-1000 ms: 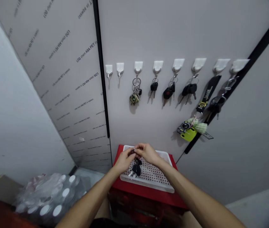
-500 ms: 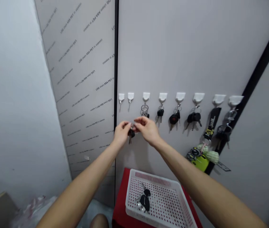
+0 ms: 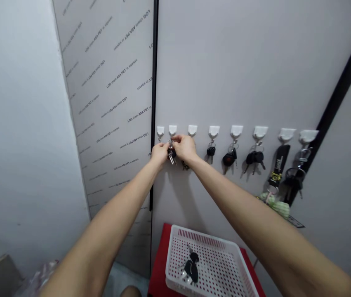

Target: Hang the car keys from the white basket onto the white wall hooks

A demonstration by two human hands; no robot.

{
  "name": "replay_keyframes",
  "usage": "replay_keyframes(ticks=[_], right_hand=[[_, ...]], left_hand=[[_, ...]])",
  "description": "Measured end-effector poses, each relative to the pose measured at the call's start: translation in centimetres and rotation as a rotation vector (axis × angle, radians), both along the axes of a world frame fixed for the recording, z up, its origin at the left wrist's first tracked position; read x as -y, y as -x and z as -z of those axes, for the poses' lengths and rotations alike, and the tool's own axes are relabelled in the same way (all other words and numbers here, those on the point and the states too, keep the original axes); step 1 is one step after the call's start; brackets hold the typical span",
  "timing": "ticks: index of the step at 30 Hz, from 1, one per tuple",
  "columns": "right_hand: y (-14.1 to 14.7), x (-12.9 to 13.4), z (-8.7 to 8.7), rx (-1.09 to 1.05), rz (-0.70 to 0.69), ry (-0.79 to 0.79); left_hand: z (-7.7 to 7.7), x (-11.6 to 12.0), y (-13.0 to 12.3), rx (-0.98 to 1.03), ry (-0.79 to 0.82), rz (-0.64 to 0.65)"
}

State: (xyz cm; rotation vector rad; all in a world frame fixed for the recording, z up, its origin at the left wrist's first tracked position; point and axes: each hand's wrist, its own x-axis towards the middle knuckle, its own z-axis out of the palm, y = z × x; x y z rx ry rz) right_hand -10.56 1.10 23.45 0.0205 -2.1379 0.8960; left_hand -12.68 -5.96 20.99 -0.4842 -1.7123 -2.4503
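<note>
Just under the second white hook from the left (image 3: 172,130), a small bunch of keys (image 3: 171,155) hangs between my two hands. My left hand (image 3: 159,152) pinches its ring from the left. From the right, my right hand (image 3: 184,147) holds the ring with closed fingers near the hook's tip. Whether the ring is on the hook cannot be made out. The leftmost hook (image 3: 160,131) bears nothing. Behind my right hand, another key bunch (image 3: 185,166) hangs partly hidden below the third hook (image 3: 192,130).
Further right, several hooks hold key bunches, among them black keys (image 3: 255,157) and a black strap (image 3: 279,165) with a green charm. Below, a white basket (image 3: 206,235) containing black keys (image 3: 191,268) stands on a red surface (image 3: 158,264). A black strip (image 3: 154,82) divides the panels.
Both hands have risen with the key bunch, from below the hooks to just under the second hook. The view has shifted slightly.
</note>
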Motion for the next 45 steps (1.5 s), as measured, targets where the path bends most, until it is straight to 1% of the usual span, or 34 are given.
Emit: replay_keyframes(ticks=[2,5,7,8,10,11,14,16,18,20,22,24,27,30,34,37,41,43,45], right_hand=[[-0.6,-0.1,0.6,-0.014,0.003,-0.051],[-2.1,-0.3,1.8,-0.075,-0.04,-0.108],[-3.4,-0.6,3.2,-0.154,-0.093,-0.148],[-4.1,-0.9,4.3,-0.183,-0.123,-0.17],[-5.4,-1.6,7.0,-0.168,-0.182,-0.213],[-6.1,-2.0,8.7,-0.111,-0.208,-0.237],[-8.2,-3.5,14.6,0.205,-0.273,-0.294],[-9.4,-4.5,18.3,0.449,-0.318,-0.316],[-10.5,-5.5,21.4,0.626,-0.352,-0.338],[-11.4,-6.4,23.6,0.722,-0.368,-0.366],[-12.0,-7.0,25.1,0.748,-0.379,-0.395],[-12.3,-7.3,26.1,0.741,-0.396,-0.435],[-12.5,-7.3,26.8,0.725,-0.407,-0.495],[-12.4,-7.0,26.9,0.744,-0.421,-0.537],[-12.3,-6.9,26.4,0.783,-0.433,-0.556],[-12.4,-7.0,25.9,0.8,-0.405,-0.506],[-12.5,-7.3,24.7,0.759,-0.34,-0.362],[-12.5,-7.2,23.7,0.712,-0.343,-0.259],[-12.4,-6.8,22.4,0.683,-0.398,-0.136]], left_hand=[[0.8,0.0,-0.1,-0.007,0.015,0.03],[2.3,0.4,-0.6,-0.009,0.059,0.054],[3.9,0.7,-1.0,0.008,0.114,0.045],[5.1,0.8,-1.3,0.023,0.142,0.033],[8.0,1.1,-2.1,0.055,0.206,0.013],[9.7,1.1,-2.7,0.068,0.247,0.017],[15.5,1.0,-4.9,0.068,0.408,0.107],[19.1,0.8,-6.6,0.019,0.544,0.192],[21.8,0.7,-8.1,-0.09,0.71,0.245],[23.4,0.6,-9.2,-0.245,0.882,0.24],[24.2,0.7,-9.9,-0.394,1.029,0.194],[24.5,0.7,-10.2,-0.483,1.122,0.171],[24.5,0.7,-10.2,-0.528,1.178,0.166],[24.5,0.7,-10.3,-0.533,1.19,0.166],[24.5,0.8,-10.4,-0.525,1.192,0.172],[24.4,0.8,-10.5,-0.514,1.183,0.179],[24.2,1.0,-10.7,-0.46,1.142,0.205],[23.8,1.0,-10.8,-0.427,1.063,0.239],[23.2,0.8,-11.1,-0.389,0.935,0.287]])
